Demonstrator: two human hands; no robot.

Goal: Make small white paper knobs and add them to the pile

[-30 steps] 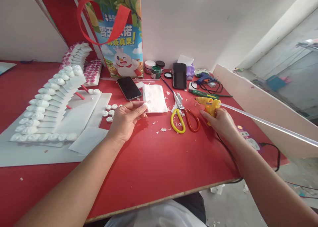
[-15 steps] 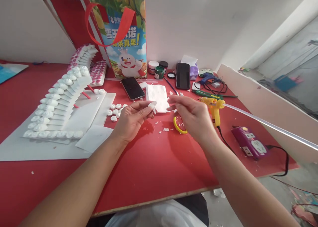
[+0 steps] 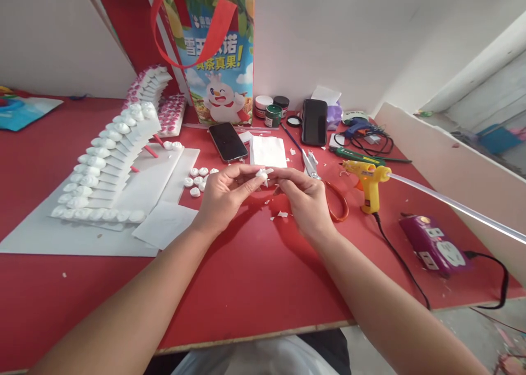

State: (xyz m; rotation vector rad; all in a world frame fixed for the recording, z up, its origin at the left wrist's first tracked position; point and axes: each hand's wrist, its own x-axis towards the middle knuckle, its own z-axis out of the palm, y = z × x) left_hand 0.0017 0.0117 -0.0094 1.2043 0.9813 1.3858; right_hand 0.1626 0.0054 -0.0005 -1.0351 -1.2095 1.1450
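My left hand (image 3: 224, 197) is closed in a pinch on a small rolled white paper rosette (image 3: 262, 174). A loose end of it points to the right. The fingers of my right hand (image 3: 306, 202) are pinched together at that loose end, so both hands meet over the red table. Left of my left hand lies a group of finished white rosettes (image 3: 194, 192). Just beyond my fingers is a stack of white paper squares (image 3: 267, 151). Open-bladed scissors (image 3: 311, 167) with orange handles lie beside my right hand, partly covered by it.
A curved white model (image 3: 109, 164) edged with rosettes stands at left. A yellow glue gun (image 3: 370, 183) and a purple power socket box (image 3: 435, 246) sit at right. Behind are a phone (image 3: 228, 142), paint jars (image 3: 273, 115), a black case (image 3: 314, 122) and a printed bag (image 3: 219, 79).
My right hand has moved left and down to the white piece, its fingers closing at the loose end. The view has shifted slightly, and the scissors show more fully.
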